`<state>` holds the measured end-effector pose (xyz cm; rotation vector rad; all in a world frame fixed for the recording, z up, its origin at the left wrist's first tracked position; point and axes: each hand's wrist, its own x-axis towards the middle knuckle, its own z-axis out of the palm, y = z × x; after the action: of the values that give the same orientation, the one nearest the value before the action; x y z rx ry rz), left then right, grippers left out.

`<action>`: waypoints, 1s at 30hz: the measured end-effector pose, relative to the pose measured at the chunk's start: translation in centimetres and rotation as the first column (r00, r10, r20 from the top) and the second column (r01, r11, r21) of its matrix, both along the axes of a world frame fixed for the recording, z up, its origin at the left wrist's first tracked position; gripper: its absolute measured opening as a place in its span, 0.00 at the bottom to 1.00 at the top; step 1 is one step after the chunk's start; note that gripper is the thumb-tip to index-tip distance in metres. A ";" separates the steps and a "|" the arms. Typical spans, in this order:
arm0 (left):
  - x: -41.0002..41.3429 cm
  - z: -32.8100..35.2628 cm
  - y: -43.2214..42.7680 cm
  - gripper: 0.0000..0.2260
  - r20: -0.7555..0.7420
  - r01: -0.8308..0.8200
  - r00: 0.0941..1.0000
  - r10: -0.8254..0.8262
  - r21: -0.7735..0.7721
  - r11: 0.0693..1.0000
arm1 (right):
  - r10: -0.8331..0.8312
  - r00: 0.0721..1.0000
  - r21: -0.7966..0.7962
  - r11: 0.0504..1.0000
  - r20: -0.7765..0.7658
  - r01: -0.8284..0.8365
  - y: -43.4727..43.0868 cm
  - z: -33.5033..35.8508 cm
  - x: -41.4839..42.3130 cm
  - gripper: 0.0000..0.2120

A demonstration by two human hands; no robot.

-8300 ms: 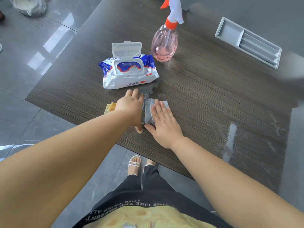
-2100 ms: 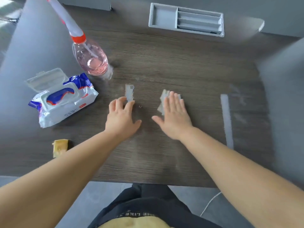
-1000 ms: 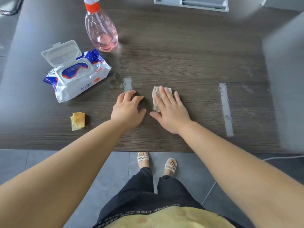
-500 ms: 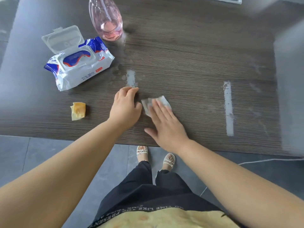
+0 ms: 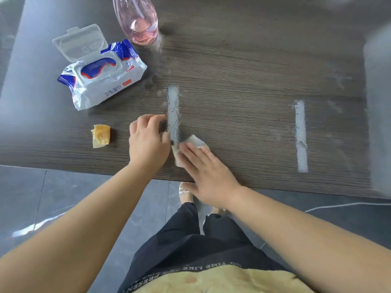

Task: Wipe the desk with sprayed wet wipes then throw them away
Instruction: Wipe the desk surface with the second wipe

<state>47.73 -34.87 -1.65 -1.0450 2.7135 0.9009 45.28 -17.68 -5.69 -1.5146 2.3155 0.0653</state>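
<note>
1. Sliding nearer the front edge since half a second ago: right hand [image 5: 208, 176] and the wet wipe [image 5: 191, 148] under it, both now lying close to the near rim of the surface [image 5: 243, 77].
2. Widening with that stroke: the pale wet streak [image 5: 173, 111], now running from mid-surface down to the wipe, well longer than the short patch seen a moment earlier.
3. Pressing flat on the wipe: right fingers [image 5: 190, 154] spread wide and extended, not gripping, with the wipe's folded corners peeking out at the far side of the fingertips.
4. Resting just left of the wipe: left hand [image 5: 148, 142], fingers loosely curled, nothing visibly held; whether it is touching the wipe's edge cannot be told.
5. Standing untouched at the far left: wipes pack [image 5: 99, 79] with its lid flipped open, pink spray bottle [image 5: 138, 20] just behind it, and a small yellow scrap [image 5: 101, 136] near the front edge.
6. Judging progress: wiping seemingly mid-way, one pull stroke probably ending at the rim; a second pale streak [image 5: 301, 134] well apart on the right, and nothing thrown away yet.
</note>
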 end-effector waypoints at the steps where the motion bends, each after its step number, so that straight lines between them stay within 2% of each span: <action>1: 0.5 -0.1 -0.1 0.20 0.009 -0.001 1.000 0.001 -0.005 1.000 | 0.001 1.000 -0.024 1.000 -0.011 -0.001 2.1 0.0 -0.7 0.34; 4: 2.0 -0.4 -0.4 0.19 -0.009 -0.006 1.000 0.005 -0.040 0.999 | -0.140 0.985 -0.019 0.990 -0.100 0.139 5.7 -0.1 -5.0 0.36; 7: 3.9 -0.4 -0.4 0.19 -0.039 -0.065 0.997 0.063 -0.047 0.997 | -0.415 0.908 0.075 0.905 -0.054 0.419 1.6 0.2 -7.5 0.37; 8: 4.6 -0.2 -0.4 0.20 -0.048 -0.092 0.995 0.090 -0.047 0.995 | -0.443 0.895 0.066 0.893 -0.054 0.446 -0.7 0.1 -7.3 0.36; 10: 5.9 -0.1 -0.4 0.20 -0.040 -0.135 0.990 0.133 -0.048 0.990 | -0.370 0.929 0.043 0.928 -0.016 0.371 -4.7 0.3 -5.4 0.36; 13: 7.3 -0.2 -0.8 0.20 -0.048 -0.192 0.981 0.190 -0.040 0.981 | -0.024 0.999 0.024 0.999 0.027 0.023 -5.7 -0.1 -1.1 0.37; 14: 7.7 -0.2 -1.1 0.20 -0.046 -0.217 0.975 0.216 -0.027 0.976 | 0.095 0.995 0.000 0.995 0.020 -0.095 -4.8 -0.3 -0.4 0.37; 16: 8.3 -0.3 -1.3 0.20 -0.035 -0.240 0.970 0.240 0.000 0.971 | 0.192 0.981 -0.050 0.980 0.004 -0.192 -2.7 -0.3 -1.0 0.36; 18: 8.7 -0.4 -1.6 0.20 -0.042 -0.242 0.969 0.242 0.013 0.970 | 0.162 0.985 -0.063 0.984 -0.058 -0.165 -2.5 -0.4 -3.6 0.34; 22: 8.7 -0.6 -1.6 0.19 -0.045 -0.248 0.968 0.248 0.019 0.969 | -0.183 0.983 0.069 0.981 -0.018 0.184 -8.6 0.6 -7.7 0.34; 24: 8.5 -0.5 -1.7 0.19 -0.056 -0.264 0.962 0.266 0.035 0.964 | -0.208 0.978 0.069 0.976 -0.011 0.208 -12.1 0.6 -6.8 0.35; 27: 8.4 -0.6 -1.9 0.18 -0.081 -0.302 0.949 0.306 0.062 0.951 | 0.088 0.996 0.063 0.994 -0.006 -0.088 -12.4 0.2 -2.3 0.36; 30: 8.5 -0.7 -1.8 0.18 -0.103 -0.323 0.939 0.329 0.070 0.944 | 0.388 0.921 0.001 0.921 -0.012 -0.388 -7.3 -0.3 -1.3 0.35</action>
<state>56.20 -36.71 -2.36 -1.5078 2.6307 1.1025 44.02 -25.00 -6.00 -1.9578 1.9872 0.1760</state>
